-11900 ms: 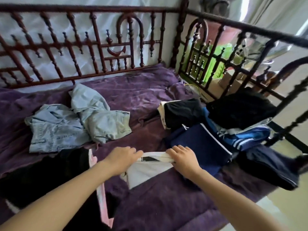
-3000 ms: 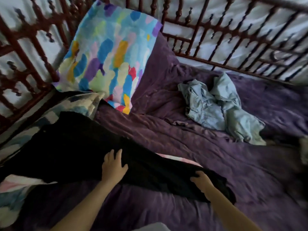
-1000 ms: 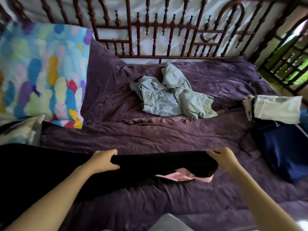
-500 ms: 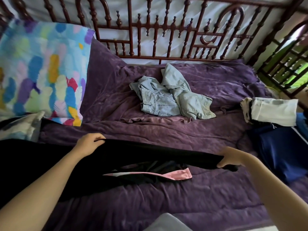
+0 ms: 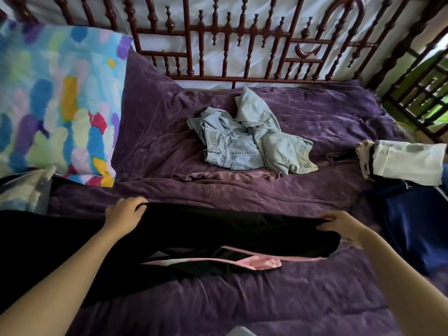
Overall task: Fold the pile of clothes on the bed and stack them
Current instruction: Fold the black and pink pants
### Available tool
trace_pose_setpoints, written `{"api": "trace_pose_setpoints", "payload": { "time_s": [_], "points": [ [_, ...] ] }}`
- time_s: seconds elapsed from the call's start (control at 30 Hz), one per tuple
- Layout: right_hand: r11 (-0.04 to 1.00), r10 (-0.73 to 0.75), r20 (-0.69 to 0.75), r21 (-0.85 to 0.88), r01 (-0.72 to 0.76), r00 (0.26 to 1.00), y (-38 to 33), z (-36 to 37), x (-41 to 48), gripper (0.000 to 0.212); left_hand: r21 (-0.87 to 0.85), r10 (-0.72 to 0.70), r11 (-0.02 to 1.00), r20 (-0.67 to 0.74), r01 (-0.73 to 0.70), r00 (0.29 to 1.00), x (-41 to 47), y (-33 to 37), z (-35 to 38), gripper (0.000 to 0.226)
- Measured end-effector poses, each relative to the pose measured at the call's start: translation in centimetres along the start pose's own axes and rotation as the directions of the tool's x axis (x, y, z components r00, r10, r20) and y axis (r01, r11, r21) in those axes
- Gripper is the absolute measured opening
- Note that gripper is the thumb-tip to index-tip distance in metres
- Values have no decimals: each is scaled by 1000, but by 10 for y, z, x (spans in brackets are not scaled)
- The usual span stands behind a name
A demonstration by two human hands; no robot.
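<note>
1. Running off the left frame edge, the long black garment with pink trim hides its far end; the folded white-topped stack is cut by the right edge.
2. Bare purple bed cover lies between the garment and the crumpled light-blue denim jeans.
3. Well apart, the left grip and right grip each clamp the garment's upper edge, cloth stretched between them.

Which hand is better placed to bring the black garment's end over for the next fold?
Probably right. The right hand grips the free end of the black garment and could carry it across toward the left hand, which grips the upper edge further along and can anchor the fold.
</note>
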State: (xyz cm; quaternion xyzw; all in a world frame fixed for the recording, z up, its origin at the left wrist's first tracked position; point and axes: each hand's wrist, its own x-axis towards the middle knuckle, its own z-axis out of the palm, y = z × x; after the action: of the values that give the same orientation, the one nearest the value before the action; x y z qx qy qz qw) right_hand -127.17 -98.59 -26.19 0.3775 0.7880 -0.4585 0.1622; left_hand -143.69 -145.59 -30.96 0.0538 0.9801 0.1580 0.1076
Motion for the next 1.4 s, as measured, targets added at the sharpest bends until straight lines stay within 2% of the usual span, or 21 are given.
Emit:
{"api": "trace_pose_setpoints", "payload": {
  "time_s": [0.07, 0.13, 0.17, 0.23, 0.33, 0.4, 0.5, 0.6, 0.67, 0.73, 0.83, 0.9, 0.97, 1.07, 1.1, 1.13, 1.17, 1.23, 1.3, 1.33, 1.4],
  "points": [
    [991, -88, -223, 82, 108, 971, -20, 3, 20, 22, -68, -66, 996, -136, 57, 989, 19, 13, -5, 29],
    [979, -85, -388, 141, 150, 918, -36, 8, 42, 60, -168, -195, 972, -206, 162, 959, 34, 29, -4, 40],
    [982, -43, -410, 153, 115, 911, -39, 16, 52, 77, -201, -260, 953, -169, 225, 951, 35, 38, 1, 51],
    [992, 70, -362, 126, -26, 930, -29, 45, 67, 90, -140, -298, 947, -38, 291, 954, 27, 49, 25, 71],
    [968, 248, -207, 85, -235, 946, 19, 102, 83, 85, 78, -182, 982, 105, 174, 978, -12, 48, 75, 79],
    [943, 325, -121, -27, -331, 938, 52, 135, 86, 80, 217, -153, 971, 227, 103, 962, -43, 32, 100, 81],
    [919, 384, -3, -93, -383, 923, 88, 167, 84, 88, 369, -264, 922, 370, 120, 890, -82, -6, 121, 79],
    [939, 336, 89, -105, -327, 938, 110, 185, 83, 101, 465, -374, 870, 409, 163, 832, -101, -35, 119, 70],
    [946, 274, 86, -204, -252, 958, 115, 187, 83, 90, 486, -402, 855, 405, 178, 822, -105, -45, 115, 62],
    [943, 197, 40, -282, -178, 980, 115, 185, 79, 70, 512, -390, 844, 384, 158, 837, -105, -49, 109, 58],
    [898, 116, 57, -432, -80, 992, 113, 176, 69, 44, 550, -364, 826, 354, 123, 862, -99, -52, 102, 48],
    [828, 51, 97, -560, 13, 994, 113, 166, 61, 37, 523, -365, 839, 342, 147, 866, -95, -51, 98, 40],
    [813, 8, 76, -580, 38, 997, 108, 152, 52, 33, 439, -361, 876, 317, 201, 877, -92, -48, 92, 34],
    [882, -89, -34, -467, 63, 995, 86, 122, 42, 16, 259, -323, 930, 235, 261, 917, -87, -47, 78, 28],
    [935, -110, -73, -345, 78, 991, 74, 109, 37, 18, 183, -312, 943, 199, 278, 929, -87, -47, 70, 26],
    [985, -93, -105, -152, 76, 990, 61, 96, 30, 23, 102, -297, 953, 144, 284, 944, -88, -46, 61, 24],
    [996, -40, -147, 77, 52, 988, 48, 83, 25, 26, 13, -287, 958, 85, 287, 954, -89, -45, 53, 21],
    [936, 100, -166, 351, -36, 981, 35, 53, 20, 25, -224, -322, 921, 23, 319, 946, -92, -42, 36, 16],
    [887, 160, -134, 455, -82, 978, 33, 32, 23, 18, -479, -363, 813, 31, 333, 931, -91, -39, 24, 17],
    [877, 202, -129, 465, -121, 971, 36, 27, 29, 16, -529, -361, 790, 7, 310, 932, -89, -38, 22, 21],
    [868, 279, -180, 467, -168, 943, 44, 22, 38, 16, -421, -298, 874, -67, 244, 952, -79, -40, 28, 30]
  ]
}}
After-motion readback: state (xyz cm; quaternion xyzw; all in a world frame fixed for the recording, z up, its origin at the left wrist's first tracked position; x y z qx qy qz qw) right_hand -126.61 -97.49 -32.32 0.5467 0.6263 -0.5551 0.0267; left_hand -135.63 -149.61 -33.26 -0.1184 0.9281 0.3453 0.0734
